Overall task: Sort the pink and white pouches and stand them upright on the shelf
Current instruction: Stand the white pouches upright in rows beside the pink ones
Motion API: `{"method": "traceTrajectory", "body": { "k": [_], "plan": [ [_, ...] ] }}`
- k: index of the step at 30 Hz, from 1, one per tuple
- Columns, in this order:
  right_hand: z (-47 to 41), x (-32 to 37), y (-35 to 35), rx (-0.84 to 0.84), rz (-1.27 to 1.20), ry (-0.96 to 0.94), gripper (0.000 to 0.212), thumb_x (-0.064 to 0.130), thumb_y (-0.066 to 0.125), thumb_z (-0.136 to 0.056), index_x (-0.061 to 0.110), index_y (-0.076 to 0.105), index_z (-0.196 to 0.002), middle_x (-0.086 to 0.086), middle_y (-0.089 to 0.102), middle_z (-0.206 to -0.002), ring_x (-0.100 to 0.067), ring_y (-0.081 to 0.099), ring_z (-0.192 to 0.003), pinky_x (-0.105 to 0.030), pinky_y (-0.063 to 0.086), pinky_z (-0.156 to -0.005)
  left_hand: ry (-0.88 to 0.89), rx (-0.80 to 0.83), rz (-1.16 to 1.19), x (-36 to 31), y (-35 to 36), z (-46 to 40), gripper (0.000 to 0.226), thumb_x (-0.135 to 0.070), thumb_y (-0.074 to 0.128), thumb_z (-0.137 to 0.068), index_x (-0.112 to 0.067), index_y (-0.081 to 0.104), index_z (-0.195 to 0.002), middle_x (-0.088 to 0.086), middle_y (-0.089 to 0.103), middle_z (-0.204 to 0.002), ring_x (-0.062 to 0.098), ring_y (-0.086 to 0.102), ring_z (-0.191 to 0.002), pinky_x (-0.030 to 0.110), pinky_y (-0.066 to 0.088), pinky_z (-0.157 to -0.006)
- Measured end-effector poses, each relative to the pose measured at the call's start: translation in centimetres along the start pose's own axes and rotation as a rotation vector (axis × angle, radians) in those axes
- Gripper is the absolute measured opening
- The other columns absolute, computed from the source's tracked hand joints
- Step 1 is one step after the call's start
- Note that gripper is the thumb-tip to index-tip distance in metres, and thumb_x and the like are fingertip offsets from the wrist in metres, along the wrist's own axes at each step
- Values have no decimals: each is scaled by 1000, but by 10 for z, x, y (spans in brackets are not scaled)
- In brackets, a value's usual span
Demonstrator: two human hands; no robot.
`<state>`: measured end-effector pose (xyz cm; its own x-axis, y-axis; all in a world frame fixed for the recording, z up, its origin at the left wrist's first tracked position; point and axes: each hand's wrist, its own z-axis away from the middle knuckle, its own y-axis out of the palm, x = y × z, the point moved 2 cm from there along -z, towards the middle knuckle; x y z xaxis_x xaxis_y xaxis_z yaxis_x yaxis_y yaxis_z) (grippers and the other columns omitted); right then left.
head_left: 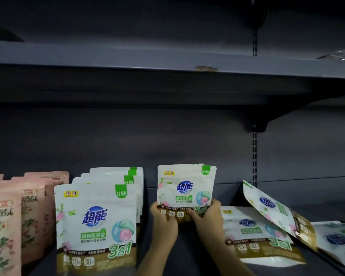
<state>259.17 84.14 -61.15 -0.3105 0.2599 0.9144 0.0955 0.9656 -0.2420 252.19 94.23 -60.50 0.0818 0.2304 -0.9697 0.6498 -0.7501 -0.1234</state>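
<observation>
1. Between the two hands, a white pouch stands upright toward the back of the shelf; the left hand and right hand each pinch a bottom corner, probably to settle its base flat.
2. Left of the left hand, a row of white pouches already stands, with pink pouches beyond.
3. Right of the right hand, one flat pouch and one tilted pouch lie unsorted, crowding that side.
</observation>
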Motion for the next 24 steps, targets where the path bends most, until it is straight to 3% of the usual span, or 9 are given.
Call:
{"method": "traceTrajectory", "body": {
  "k": [5, 10, 14, 18, 24],
  "plan": [
    [-3, -6, 2, 36, 165, -19, 72, 24, 71, -80, 7, 31, -137, -15, 40, -136, -29, 41, -126, -32, 36, -101, -24, 27, -54, 6, 2, -3, 51, -1, 44, -90, -14, 32, -138, 6, 51, -134, 24, 49, -122, 29, 38, -94],
    [-2, -8, 5, 96, 210, -45, 78, 28, 72, -79, 10, 28, -141, -13, 39, -135, -27, 42, -125, -32, 37, -101, -22, 8, -56, 7, -1, -2, 49, 1, 42, -88, -15, 38, -134, 5, 54, -130, 24, 50, -120, 29, 38, -95],
    [1, -8, 5, 109, 219, -70, 79, 28, 73, -78, 11, 27, -141, -11, 38, -136, -24, 41, -127, -31, 37, -104, -42, 18, -36, 8, -4, -2, 51, 2, 41, -88, -14, 35, -135, 5, 54, -130, 23, 51, -117, 28, 38, -91],
    [2, -7, 4, 108, 220, -82, 73, 22, 71, -80, 10, 30, -138, -11, 39, -135, -23, 39, -127, -29, 36, -102, -31, 33, -31, 4, -6, 3, 52, 2, 39, -89, -15, 33, -137, 5, 53, -130, 16, 47, -101, 26, 37, -81],
    [2, -7, 2, 103, 220, -73, 72, 21, 71, -80, 10, 29, -137, -11, 37, -136, -24, 39, -127, -32, 36, -103, -15, 70, -45, 5, -6, 4, 53, 0, 39, -90, -17, 30, -140, 3, 51, -134, 16, 48, -106, 20, 38, -79]
  ]
}}
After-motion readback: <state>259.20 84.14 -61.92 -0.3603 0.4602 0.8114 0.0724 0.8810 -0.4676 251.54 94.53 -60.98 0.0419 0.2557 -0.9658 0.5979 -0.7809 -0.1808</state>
